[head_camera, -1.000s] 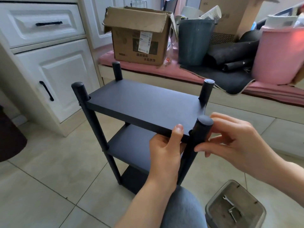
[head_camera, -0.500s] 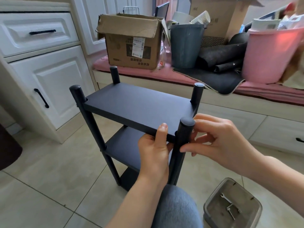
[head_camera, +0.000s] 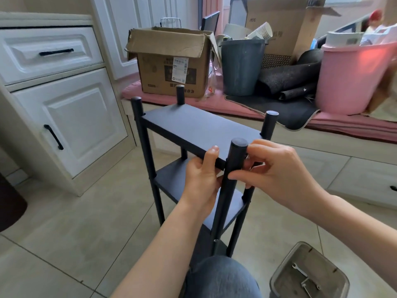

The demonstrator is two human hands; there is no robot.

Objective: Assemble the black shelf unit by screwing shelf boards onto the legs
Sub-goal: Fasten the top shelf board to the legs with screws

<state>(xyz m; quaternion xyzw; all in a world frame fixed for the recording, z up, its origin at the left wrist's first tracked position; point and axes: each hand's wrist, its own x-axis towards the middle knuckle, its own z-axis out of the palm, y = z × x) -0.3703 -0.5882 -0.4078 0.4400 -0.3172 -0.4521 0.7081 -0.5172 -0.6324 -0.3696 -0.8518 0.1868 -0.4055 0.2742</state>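
Shelf unit swung round and tipped between the hands

Over the last second the black shelf unit (head_camera: pixel 199 134) turned so its top board (head_camera: pixel 202 127) ran away from the camera rather than across the view, and more of its lower boards and legs came into sight. The right hand (head_camera: pixel 279 175) closed further round the near leg (head_camera: pixel 235 155), thumb reaching across its front. The left hand (head_camera: pixel 202 179) kept its thumb on the board's near edge, sitting closer against that leg.

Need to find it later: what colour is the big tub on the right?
Pink tub; head view.
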